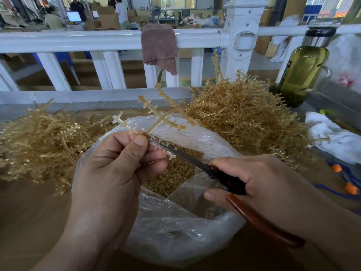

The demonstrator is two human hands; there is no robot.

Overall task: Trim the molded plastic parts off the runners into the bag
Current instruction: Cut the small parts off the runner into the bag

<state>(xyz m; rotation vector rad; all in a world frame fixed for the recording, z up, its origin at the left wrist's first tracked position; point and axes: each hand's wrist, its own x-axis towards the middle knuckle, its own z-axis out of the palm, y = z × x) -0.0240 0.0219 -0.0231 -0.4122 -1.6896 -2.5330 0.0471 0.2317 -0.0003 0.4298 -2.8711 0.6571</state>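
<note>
Soft, even daylight comes from the windows (176, 1) at the back (slightly blown out). Shadows are faint. The bag (175, 231) shows mild glare. Wide-angle bending curves the rail (78, 39); the far background is soft.

We see a bare left hand (113, 173) and a bare right hand (259, 182), each with short, plain fingernails (139, 142). The left forearm (82, 241) and right forearm (324, 222) run uncovered to the lower edge. The wide lens smears them there, so we cannot tell what is worn higher up.
</note>
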